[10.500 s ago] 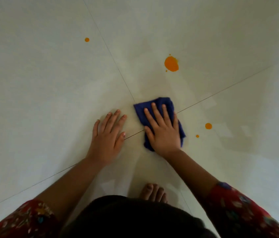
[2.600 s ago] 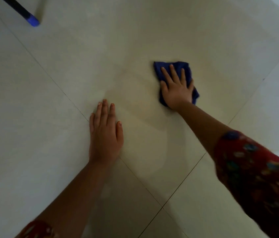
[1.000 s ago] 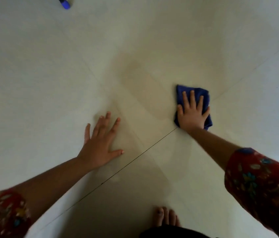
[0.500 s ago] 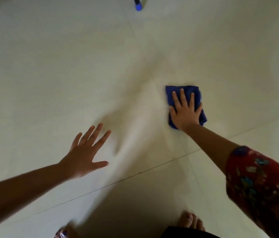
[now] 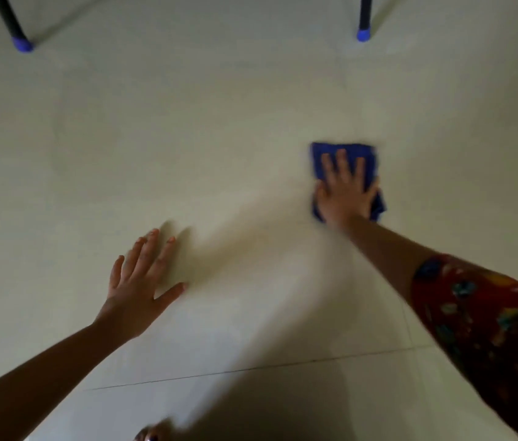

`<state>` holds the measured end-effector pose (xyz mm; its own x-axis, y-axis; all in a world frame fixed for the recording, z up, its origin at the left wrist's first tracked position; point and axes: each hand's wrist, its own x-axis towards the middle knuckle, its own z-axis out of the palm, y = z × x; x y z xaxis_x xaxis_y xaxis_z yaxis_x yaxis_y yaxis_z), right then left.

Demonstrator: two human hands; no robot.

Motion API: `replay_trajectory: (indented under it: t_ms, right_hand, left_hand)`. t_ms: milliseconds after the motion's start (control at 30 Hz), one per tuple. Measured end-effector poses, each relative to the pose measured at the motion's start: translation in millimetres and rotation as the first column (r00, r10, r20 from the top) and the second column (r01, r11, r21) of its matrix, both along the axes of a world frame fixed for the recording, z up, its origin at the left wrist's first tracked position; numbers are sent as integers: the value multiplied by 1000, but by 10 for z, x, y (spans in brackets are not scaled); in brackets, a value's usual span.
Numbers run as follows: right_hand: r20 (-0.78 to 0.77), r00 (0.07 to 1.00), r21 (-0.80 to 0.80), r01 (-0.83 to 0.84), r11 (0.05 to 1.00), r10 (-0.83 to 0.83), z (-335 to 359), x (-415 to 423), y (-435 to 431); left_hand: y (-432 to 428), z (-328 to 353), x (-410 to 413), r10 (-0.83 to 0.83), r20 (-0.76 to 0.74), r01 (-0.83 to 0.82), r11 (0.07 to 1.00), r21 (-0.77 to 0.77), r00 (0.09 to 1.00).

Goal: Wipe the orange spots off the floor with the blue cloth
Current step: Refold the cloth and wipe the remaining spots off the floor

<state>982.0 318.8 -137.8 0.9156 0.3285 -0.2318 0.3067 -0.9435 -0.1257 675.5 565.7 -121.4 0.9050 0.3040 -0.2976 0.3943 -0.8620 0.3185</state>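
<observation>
Blue cloth (image 5: 346, 154), folded, motion-blurred

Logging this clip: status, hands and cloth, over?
Right hand flat on blue cloth, pressing floor. Left hand open. No orange spots visible. Furniture legs well beyond.

The pale cream tiled floor (image 5: 187, 122) fills the view, glossy and dimly lit, darkening into shadow towards 6 o'clock. A thin grout line (image 5: 251, 370) crosses it low down, slightly tilted. A black furniture leg (image 5: 9, 20) with a blue cap (image 5: 23, 46) stands at 11 o'clock, a second leg (image 5: 364, 14) of the same kind at 1 o'clock (whatever they carry is out of view).
</observation>
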Motion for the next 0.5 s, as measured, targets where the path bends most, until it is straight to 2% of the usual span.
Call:
replay_trajectory:
  t_ms: [67,167,233,300,367,400,433,500]
  right_hand:
    - [104,956,57,-281,958,275,-65,-495,633]
    - [114,768,120,-641,758,631,-65,-1450,1069]
    - [141,615,107,-789,606,776,-58,-1819,804]
    - [155,540,88,-841,533,827,-80,-1920,262]
    - [150,549,39,-834,550,822,-69,-1756,-290]
    - [142,589,0,-803,595,795,-70,-1590,-498]
    - [127,666,-30,-738,674,735,-79,-1409,-654]
    - [103,863,-48,-492,869,495,-79,-1127,-733]
  left_hand:
    - [39,-13,-56,119,46,-116,991,-64,992]
    - [-18,-53,-96,225,122,-213,972,-100,967]
    - [-90,-50,-106,275,145,-257,957,-132,950]
    - [-106,-30,-181,287,146,-264,951,-161,947]
    - [-101,-21,-285,204,131,-186,973,-138,970]
    - [-87,-24,-336,155,122,-141,983,-115,980]
    - [-77,-30,-382,119,111,-108,990,-95,987]
    - [-89,-41,-437,88,97,-81,994,-72,991]
